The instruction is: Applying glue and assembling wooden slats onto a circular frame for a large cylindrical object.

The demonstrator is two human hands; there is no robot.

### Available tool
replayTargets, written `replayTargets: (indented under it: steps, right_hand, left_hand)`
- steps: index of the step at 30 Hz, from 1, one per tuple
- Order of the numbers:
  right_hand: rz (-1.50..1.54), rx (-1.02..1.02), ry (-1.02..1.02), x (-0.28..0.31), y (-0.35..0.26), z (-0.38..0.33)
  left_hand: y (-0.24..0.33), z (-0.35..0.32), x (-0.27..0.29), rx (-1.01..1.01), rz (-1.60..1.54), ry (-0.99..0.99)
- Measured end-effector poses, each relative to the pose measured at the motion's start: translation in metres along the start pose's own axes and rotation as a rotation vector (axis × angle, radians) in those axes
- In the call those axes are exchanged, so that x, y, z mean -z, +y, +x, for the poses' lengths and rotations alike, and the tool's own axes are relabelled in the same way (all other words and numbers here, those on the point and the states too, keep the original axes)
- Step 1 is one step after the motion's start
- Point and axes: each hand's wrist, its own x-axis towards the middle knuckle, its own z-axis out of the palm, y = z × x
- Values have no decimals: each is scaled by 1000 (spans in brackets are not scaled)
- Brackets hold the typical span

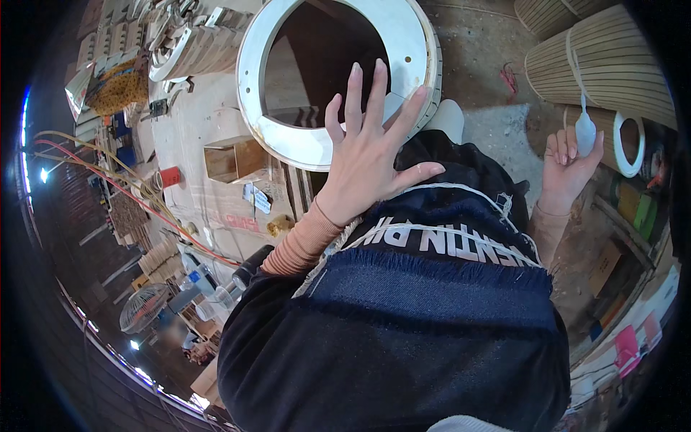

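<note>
White-faced and round, the ring (410, 43) lies in front of the person's lap, around a dark opening, with slats showing along its outer right side. The left hand (371, 147) is over the ring's near edge, its fingers spread well apart and gripping nothing; whether the palm or fingertips press on the white face, I cannot tell. Off to the right, clear of the ring, the right hand (570, 162) has its fingers closed around a small white tool (585, 131), its narrow tip pointing away from the person. Beyond it lies a slatted drum (601, 61).

If the tool holds something wet, a harder squeeze or a tilt could drip it onto the dark clothing (432, 309) or the floor. The spread left hand could smear the white face if that is tacky, and leaning on one edge might tip the ring, since nothing visible clamps it. Loose threads on the frayed apron (425, 284) could also catch on the slats.
</note>
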Motion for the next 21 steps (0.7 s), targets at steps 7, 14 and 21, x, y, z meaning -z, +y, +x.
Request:
replayTargets:
  steps: [7, 14, 21]
  right_hand:
    - [-327, -27, -100, -34, 4, -23]
    - [-792, 117, -234, -59, -1, -39]
    - [-1059, 208, -355, -79, -2, -44]
  left_hand:
    - [-19, -12, -4, 222, 19, 88]
    - [-44, -37, -15, 430, -26, 215]
    - [-72, -40, -23, 527, -203, 488]
